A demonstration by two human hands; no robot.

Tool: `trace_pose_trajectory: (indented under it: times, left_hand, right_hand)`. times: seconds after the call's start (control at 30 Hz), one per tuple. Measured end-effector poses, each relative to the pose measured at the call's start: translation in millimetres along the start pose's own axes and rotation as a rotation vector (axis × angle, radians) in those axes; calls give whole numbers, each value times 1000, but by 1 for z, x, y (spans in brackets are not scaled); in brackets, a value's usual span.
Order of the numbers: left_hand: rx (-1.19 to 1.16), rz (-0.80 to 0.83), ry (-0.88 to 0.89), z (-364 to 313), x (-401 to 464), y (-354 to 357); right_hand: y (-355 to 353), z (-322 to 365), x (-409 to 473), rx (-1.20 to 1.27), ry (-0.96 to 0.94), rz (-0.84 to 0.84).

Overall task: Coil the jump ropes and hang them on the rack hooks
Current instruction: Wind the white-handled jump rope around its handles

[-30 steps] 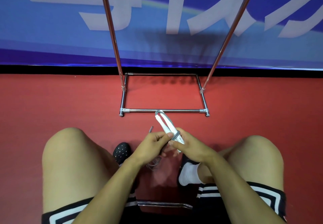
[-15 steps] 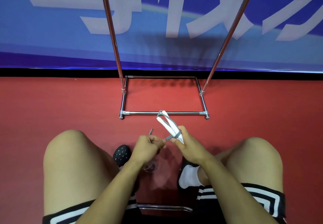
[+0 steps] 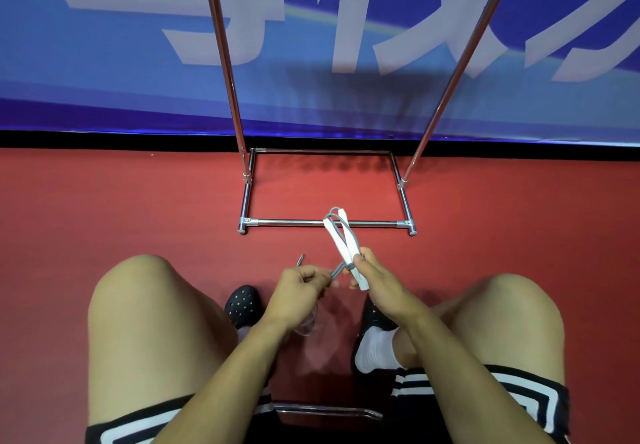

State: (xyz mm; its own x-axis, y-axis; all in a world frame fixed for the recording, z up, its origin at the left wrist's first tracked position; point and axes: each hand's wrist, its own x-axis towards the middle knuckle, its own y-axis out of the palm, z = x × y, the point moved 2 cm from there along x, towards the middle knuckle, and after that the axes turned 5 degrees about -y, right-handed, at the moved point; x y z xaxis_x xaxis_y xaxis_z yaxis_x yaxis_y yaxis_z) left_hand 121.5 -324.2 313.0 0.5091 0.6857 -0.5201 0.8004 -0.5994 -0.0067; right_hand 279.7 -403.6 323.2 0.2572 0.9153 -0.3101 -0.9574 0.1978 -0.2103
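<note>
Seated person, hands between the knees. Right hand grips the two white handles of a jump rope, fingers curled round them. Left hand pinches the grey cord just beside them. Chrome rack base stands beyond on the red floor.

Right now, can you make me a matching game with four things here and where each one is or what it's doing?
Things:
1. left hand
2. right hand
3. rack
4. shoe

Places or states:
A. stands on the red floor by the blue banner
B. grips the two white handles
C. pinches the grey cord
D. shows between the knees, black with holes

Pairs: 1-C, 2-B, 3-A, 4-D
</note>
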Motion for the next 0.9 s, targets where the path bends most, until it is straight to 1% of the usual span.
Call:
trace_pose_trajectory:
  times: [0.2, 0.4, 0.57, 0.63, 0.73, 0.83, 0.9]
  left_hand:
    - [28, -17, 33, -4, 0, 2]
    - [98, -42, 49, -2, 0, 0]
    - [189, -123, 37, 4, 2, -3]
    - [184, -93, 56, 2, 1, -4]
    - [150, 14, 102, -7, -3, -2]
    - [162, 94, 102, -9, -4, 2]
    - [154, 140, 89, -7, -4, 4]
  right_hand:
    - [0, -7, 1, -9, -54, 51]
    - [4, -7, 2, 42, -74, 12]
    - [9, -9, 2, 18, -78, -29]
    - [8, -10, 2, 20, -72, -53]
    - [2, -9, 4, 30, -40, -47]
    - [-2, -10, 2, 91, 15, 29]
    - [-2, -12, -1, 175, 36, 137]
